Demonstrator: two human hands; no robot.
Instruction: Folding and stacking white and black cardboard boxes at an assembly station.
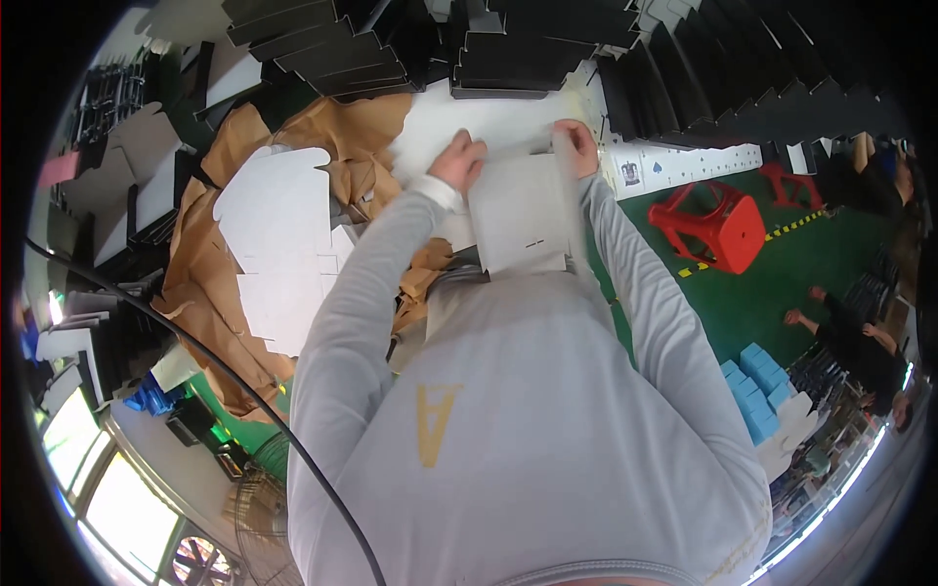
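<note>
A partly folded white cardboard box stands in front of my body, its side panels raised and a small slot near its near edge. My left hand is closed at the box's far left corner, with the fingers curled. At the far right corner my right hand pinches a side flap, which is smeared by motion. Left of my left arm, a pile of flat white cardboard blanks lies on crumpled brown wrapping paper.
Black open boxes are stacked along the far side, with more black boxes at far right. A red stool stands on the green floor. Blue boxes are at right. A black cable crosses the left side. Another person is at far right.
</note>
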